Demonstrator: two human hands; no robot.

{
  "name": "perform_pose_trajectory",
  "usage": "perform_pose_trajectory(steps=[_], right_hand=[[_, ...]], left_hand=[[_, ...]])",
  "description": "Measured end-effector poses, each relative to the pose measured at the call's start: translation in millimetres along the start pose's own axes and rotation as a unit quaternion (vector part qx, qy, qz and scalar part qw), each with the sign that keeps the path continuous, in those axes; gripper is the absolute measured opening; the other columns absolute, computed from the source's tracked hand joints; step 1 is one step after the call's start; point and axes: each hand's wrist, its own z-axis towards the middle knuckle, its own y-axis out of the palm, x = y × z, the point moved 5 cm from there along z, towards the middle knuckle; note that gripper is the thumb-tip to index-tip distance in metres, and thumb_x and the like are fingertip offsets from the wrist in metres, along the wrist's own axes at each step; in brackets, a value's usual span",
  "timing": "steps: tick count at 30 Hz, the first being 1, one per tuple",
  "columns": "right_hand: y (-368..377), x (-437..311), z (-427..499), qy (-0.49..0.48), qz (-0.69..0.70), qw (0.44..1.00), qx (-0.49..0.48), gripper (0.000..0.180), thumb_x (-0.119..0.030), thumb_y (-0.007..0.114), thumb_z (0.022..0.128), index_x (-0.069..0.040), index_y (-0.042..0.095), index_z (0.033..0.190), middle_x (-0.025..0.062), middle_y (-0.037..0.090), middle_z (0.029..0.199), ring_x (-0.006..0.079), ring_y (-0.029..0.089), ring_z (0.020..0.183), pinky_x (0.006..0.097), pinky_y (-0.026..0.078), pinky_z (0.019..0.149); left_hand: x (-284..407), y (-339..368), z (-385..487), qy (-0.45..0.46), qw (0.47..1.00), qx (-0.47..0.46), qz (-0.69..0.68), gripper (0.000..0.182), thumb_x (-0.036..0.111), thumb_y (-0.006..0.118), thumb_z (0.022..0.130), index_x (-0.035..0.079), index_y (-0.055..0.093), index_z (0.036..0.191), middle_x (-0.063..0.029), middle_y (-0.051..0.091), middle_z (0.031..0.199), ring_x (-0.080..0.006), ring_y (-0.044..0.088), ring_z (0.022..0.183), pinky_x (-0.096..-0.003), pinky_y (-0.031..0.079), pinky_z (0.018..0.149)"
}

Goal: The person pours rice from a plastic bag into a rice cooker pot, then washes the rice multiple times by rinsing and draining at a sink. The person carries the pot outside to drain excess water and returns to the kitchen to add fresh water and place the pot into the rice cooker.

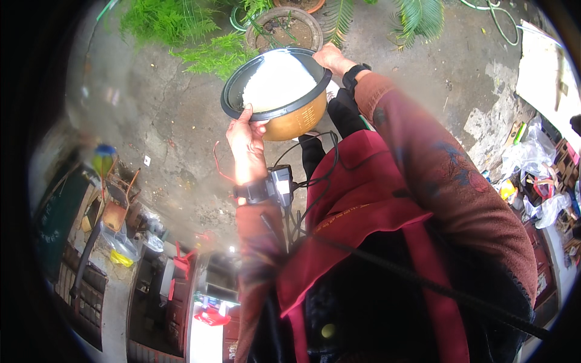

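A rice cooker's inner pot [297, 120] with a golden outside and a dark rim hangs in front of me, tilted, above the concrete floor. White grains that look like rice [279, 84] lie in it, very bright in the light. My left hand [247, 136] grips the near left side, its thumb over the rim and fingers below. At the far right of the rim, my right hand [331, 59] is closed on the edge. Level marks show on the pot's outer wall. Both wrists carry dark straps, and a small device with cables [282, 183] sits at the left one.
A round plant pot [313, 29] with soil stands just beyond the cooker pot, with green ferns [172, 22] beside it. Loose black cables [333, 149] dangle before my red apron [358, 181]. A wheelbarrow [115, 211] is at the left; plastic bags [529, 149] lie at the right.
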Motion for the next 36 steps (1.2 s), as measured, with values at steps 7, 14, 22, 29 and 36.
perform_pose_trajectory(steps=[7,14,22,29,36], right_hand=[[-2.5,-6.1,4.3,-0.042,-0.08,0.996,-0.004,0.034,-0.014,0.053,0.075,0.003,0.058,0.103,0.0213,0.057,0.108,0.0338,0.055,0.102,0.0359,0.045,0.083],[-6.7,3.7,12.2,-0.014,-0.034,0.999,-0.009,0.032,-0.014,0.052,0.075,0.003,0.059,0.101,0.0223,0.058,0.104,0.0339,0.056,0.099,0.0358,0.045,0.081],[-5.1,10.7,24.2,-0.091,-0.078,0.993,-0.016,0.033,-0.015,0.053,0.075,0.004,0.059,0.101,0.0228,0.058,0.103,0.0353,0.056,0.099,0.0365,0.046,0.08],[-20.2,4.5,5.1,-0.041,-0.011,0.999,-0.016,0.033,-0.015,0.053,0.074,0.004,0.059,0.101,0.0237,0.057,0.104,0.0358,0.055,0.1,0.0372,0.045,0.081],[-10.1,8.1,24.7,-0.153,-0.131,0.98,-0.004,0.032,-0.014,0.053,0.073,0.005,0.059,0.099,0.025,0.058,0.1,0.0358,0.056,0.097,0.0375,0.046,0.08]], left_hand=[[-2.9,3.6,-0.9,-0.015,1.0,-0.002,-0.018,0.016,0.005,0.062,0.078,-0.003,0.05,0.084,-0.0124,0.06,0.069,-0.018,0.057,0.045,-0.0233,0.039,0.032],[-5.0,9.9,-2.8,-0.019,1.0,0.007,-0.014,0.015,0.006,0.062,0.079,-0.003,0.051,0.084,-0.0124,0.06,0.069,-0.0182,0.057,0.046,-0.0239,0.039,0.033],[-6.8,17.8,-11.1,-0.034,0.999,0.006,0.019,0.014,0.009,0.057,0.084,-0.003,0.054,0.09,-0.0113,0.063,0.074,-0.0176,0.059,0.051,-0.0211,0.038,0.035],[-7.1,20.7,-10.8,-0.038,0.999,-0.007,0.003,0.014,0.009,0.058,0.083,-0.003,0.053,0.087,-0.0115,0.062,0.07,-0.0176,0.057,0.048,-0.0222,0.039,0.035],[-5.5,22.6,-16.5,-0.027,0.999,-0.021,0.002,0.013,0.01,0.056,0.084,-0.002,0.055,0.09,-0.0105,0.063,0.074,-0.0172,0.058,0.05,-0.0215,0.039,0.036]])
